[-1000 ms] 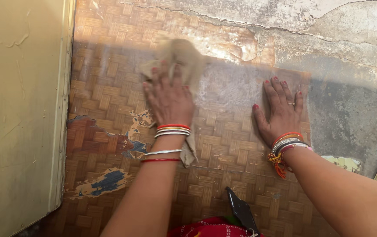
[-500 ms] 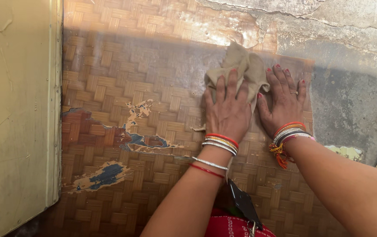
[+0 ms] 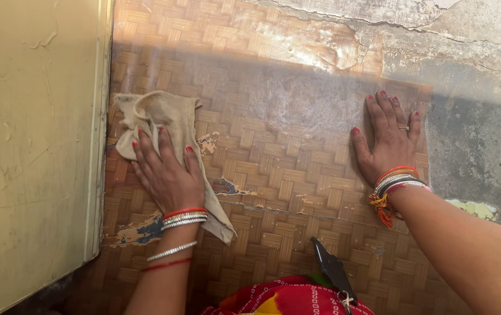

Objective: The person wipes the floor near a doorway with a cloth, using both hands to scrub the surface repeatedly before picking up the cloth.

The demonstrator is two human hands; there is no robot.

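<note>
1. The left hand (image 3: 166, 172) lies flat, palm down with fingers spread, pressing a beige cloth (image 3: 166, 125) against the woven-pattern floor covering (image 3: 273, 151); it does not grip the cloth.
2. The cloth is crumpled and sits at the left side of the floor covering, just beside the pale yellow panel (image 3: 28, 146) and its raised edge. One part bunches beyond the fingertips, and a strip trails back under the palm to a corner near the wrist.
3. Red and silver bangles (image 3: 183, 217) ring the left wrist, with two thinner ones further up the forearm.
4. The right hand (image 3: 387, 140) is open and empty, resting flat on the floor covering well apart from the cloth, fingers spread, with a ring on one finger.
5. Worn patches (image 3: 139, 230) in the covering show blue and brown beneath, near the left forearm.
6. Bare cracked concrete (image 3: 472, 146) lies just beside the right hand.
7. A small black object (image 3: 332, 268) lies near the bottom edge, touching red patterned fabric (image 3: 285, 297).
</note>
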